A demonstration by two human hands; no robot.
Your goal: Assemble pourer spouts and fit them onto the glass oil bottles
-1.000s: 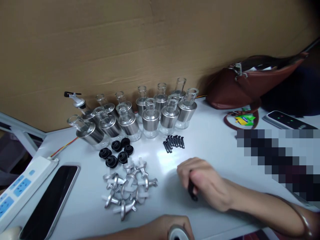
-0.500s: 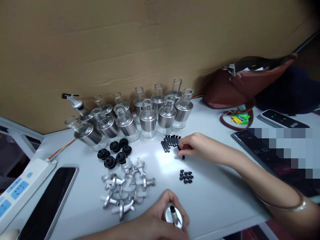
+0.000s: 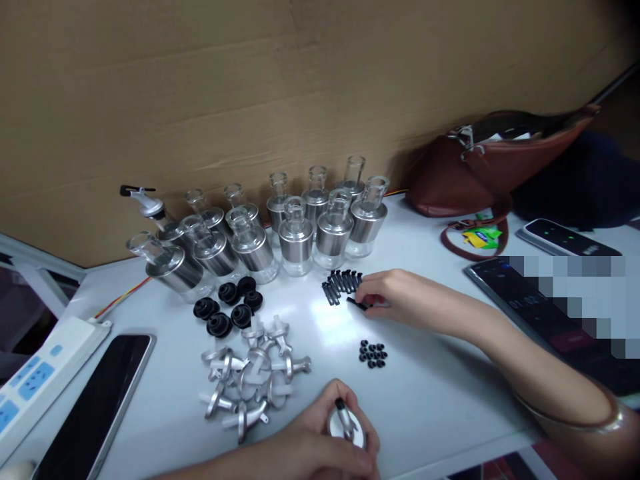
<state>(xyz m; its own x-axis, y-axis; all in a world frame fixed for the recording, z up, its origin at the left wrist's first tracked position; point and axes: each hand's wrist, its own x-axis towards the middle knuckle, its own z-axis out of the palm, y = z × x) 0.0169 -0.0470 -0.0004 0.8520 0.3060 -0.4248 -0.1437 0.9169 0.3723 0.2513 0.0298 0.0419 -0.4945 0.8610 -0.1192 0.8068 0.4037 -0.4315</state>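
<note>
Near the front edge, my left hand [image 3: 320, 437] is closed around a silver pourer spout [image 3: 347, 428] whose tip is black and points up. My right hand [image 3: 395, 293] pinches a small black lever [image 3: 357, 304] just over the table, beside a row of similar black levers [image 3: 342, 285]. Below that hand lies a cluster of small black caps [image 3: 373, 354]. More silver pourer spouts [image 3: 257, 373] are heaped left of centre, with several black rubber stoppers [image 3: 230, 308] behind them.
Glass bottles with steel sleeves [image 3: 296, 247] stand along the cardboard wall [image 3: 310, 80]; one has a pourer [image 3: 145, 203] fitted. At left are a phone [image 3: 95, 407] and a power strip [image 3: 37, 383]. A brown bag [image 3: 450, 177] and a dark device with a timer [image 3: 530, 313] are at right.
The lever in my right hand has turned from pointing toward me to pointing left, and the hand has shifted slightly. The spout in my left hand has tilted a little.
</note>
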